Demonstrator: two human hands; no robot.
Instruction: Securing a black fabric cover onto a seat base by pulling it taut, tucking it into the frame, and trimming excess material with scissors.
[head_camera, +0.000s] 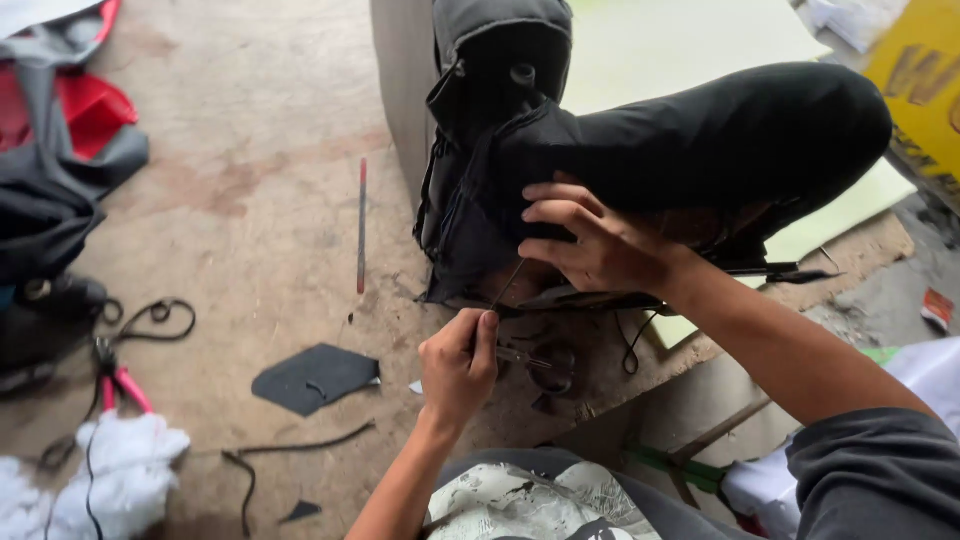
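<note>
your left hand (458, 362) was closed tight, thumb and fingers pinched on a thin dark needle or awl (508, 284) that rose at a slant to the lower edge of the black bag (640, 150). your right hand (590, 240) lay half open, fingers spread and pressed flat on the bag's dark fabric, gripping nothing i could make out. the bag rested on the edge of a raised surface covered by a pale green sheet (660, 45), its lower flap hanging over the rim just above your left hand. a small pair of scissors (535, 362) lay just beside that hand, below the bag.

to your left the bare concrete floor (250, 150) gave open room. on it lay a thin red rod (361, 225), a dark fabric scrap (312, 377), a black strap (300, 447), pink-handled pliers (125, 385) and a white cloth (125, 470). a red and grey bag (60, 130) sat at the far left edge.

at the top right corner a yellow sign (925, 75) with dark lettering stood tilted, partly cut off. a small red wrapper (938, 308) lay at the right edge.
</note>
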